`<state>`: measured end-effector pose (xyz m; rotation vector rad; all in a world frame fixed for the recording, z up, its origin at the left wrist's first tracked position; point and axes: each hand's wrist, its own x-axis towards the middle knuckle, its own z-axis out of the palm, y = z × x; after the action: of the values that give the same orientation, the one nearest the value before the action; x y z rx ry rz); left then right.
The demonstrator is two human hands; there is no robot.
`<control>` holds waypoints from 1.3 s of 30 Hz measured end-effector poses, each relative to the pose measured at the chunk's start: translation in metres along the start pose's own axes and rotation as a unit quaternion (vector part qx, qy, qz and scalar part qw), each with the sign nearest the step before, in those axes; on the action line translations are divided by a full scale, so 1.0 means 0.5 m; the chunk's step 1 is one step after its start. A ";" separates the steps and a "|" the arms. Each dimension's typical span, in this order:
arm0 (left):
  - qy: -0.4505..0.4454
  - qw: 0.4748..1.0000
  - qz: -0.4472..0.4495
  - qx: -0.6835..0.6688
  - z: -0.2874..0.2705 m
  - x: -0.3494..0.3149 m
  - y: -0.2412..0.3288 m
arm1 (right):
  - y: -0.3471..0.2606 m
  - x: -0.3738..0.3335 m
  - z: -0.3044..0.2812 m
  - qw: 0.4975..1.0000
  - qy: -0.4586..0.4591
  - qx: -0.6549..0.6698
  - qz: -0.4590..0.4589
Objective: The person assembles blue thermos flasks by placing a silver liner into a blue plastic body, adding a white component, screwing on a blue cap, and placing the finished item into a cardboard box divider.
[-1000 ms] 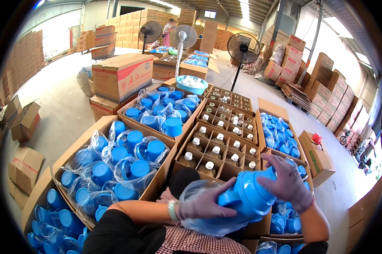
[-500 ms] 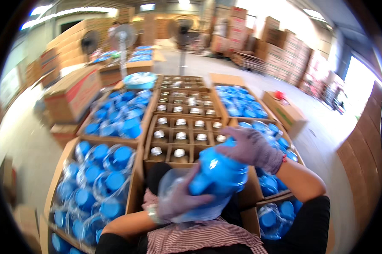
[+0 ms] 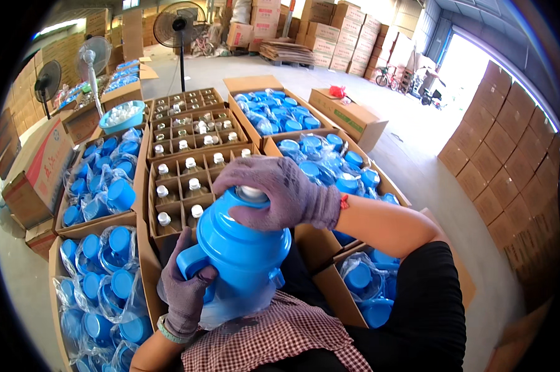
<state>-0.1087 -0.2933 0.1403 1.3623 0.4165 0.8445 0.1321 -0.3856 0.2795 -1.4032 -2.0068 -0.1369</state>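
Note:
A blue plastic thermos flask [image 3: 242, 242] stands nearly upright in front of my checked apron, with clear plastic film [image 3: 230, 315] around its lower part. My left hand [image 3: 183, 288], in a purple-grey glove, is closed around the flask's side handle. From above, my gloved right hand [image 3: 283, 192] wraps its fingers and thumb about the white stopper [image 3: 252, 193] at the flask's mouth. The palm and fingers partly cover that stopper. Just beyond the flask, a divided carton [image 3: 171, 214] holds several white-capped glass bottles or liners in its cells.
Open cartons of blue thermos parts in clear bags stand at left [image 3: 144, 273] and right [image 3: 320, 276]. Farther off are a light-blue basin [image 3: 121, 118], a standing fan [image 3: 180, 25] and a closed carton [image 3: 348, 115]. Stacked cartons [image 3: 503, 161] rise at the far right.
My view has turned to the right. The flask, tilted before, now stands more upright. My right hand has come down over its mouth; my left hand now grips the handle.

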 end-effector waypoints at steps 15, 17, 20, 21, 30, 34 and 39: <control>-0.155 0.975 -0.058 0.145 -0.270 -0.027 -0.106 | -0.025 -0.039 0.003 0.996 0.070 -0.055 0.014; -0.211 0.954 -0.181 0.109 -0.213 -0.011 -0.090 | -0.054 -0.028 -0.007 0.998 0.048 -0.030 0.008; -0.164 0.928 -0.199 0.267 -0.187 0.059 0.053 | -0.082 -0.017 -0.008 0.998 0.016 -0.061 -0.012; -0.132 0.909 -0.189 0.347 -0.183 0.084 0.102 | -0.097 -0.013 -0.007 0.997 -0.005 -0.080 -0.013; -0.051 0.924 0.152 0.346 -0.125 0.064 0.255 | -0.151 -0.035 0.027 0.995 0.012 0.023 -0.100; -0.282 0.927 0.013 0.246 -0.120 0.068 0.135 | -0.077 -0.042 -0.018 0.999 0.031 0.014 -0.024; -0.140 0.980 -0.007 -0.140 -0.075 0.098 -0.090 | 0.027 0.018 0.039 0.989 0.121 0.049 0.067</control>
<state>-0.0907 -0.2310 0.0996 1.1924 0.0833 0.6584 0.1330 -0.3642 0.2658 -1.3837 -1.6937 -0.1408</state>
